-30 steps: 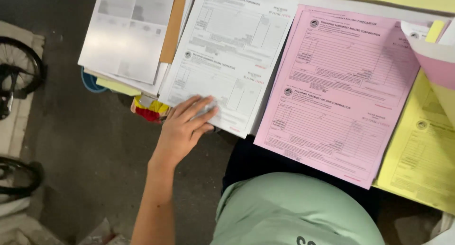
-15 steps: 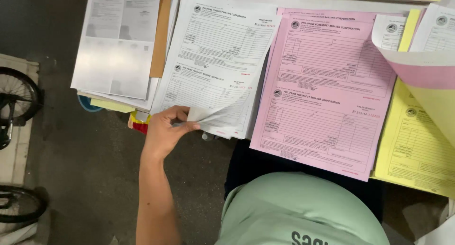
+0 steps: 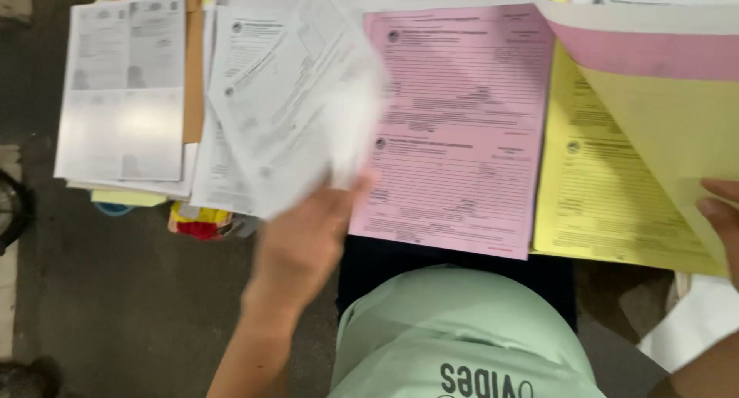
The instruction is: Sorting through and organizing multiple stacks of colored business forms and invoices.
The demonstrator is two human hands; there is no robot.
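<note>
Now we have lifted the white form sheet [image 3: 296, 98] off its stack; half a second ago only its corner was curled. Our left hand [image 3: 304, 240] pinches its lower edge, left of the pink form [image 3: 458, 128]. Our right hand [image 3: 720, 217] grips a raised yellow sheet [image 3: 670, 128], right of the pink form.

The white sheet [image 3: 308, 98] in the left hand [image 3: 304, 240] was a blur, so its print could not be read. The right hand [image 3: 723, 221] was cut off by the picture's edge. The red and yellow thing [image 3: 198, 221] was mostly hidden under the paper stack [image 3: 127, 98].
</note>
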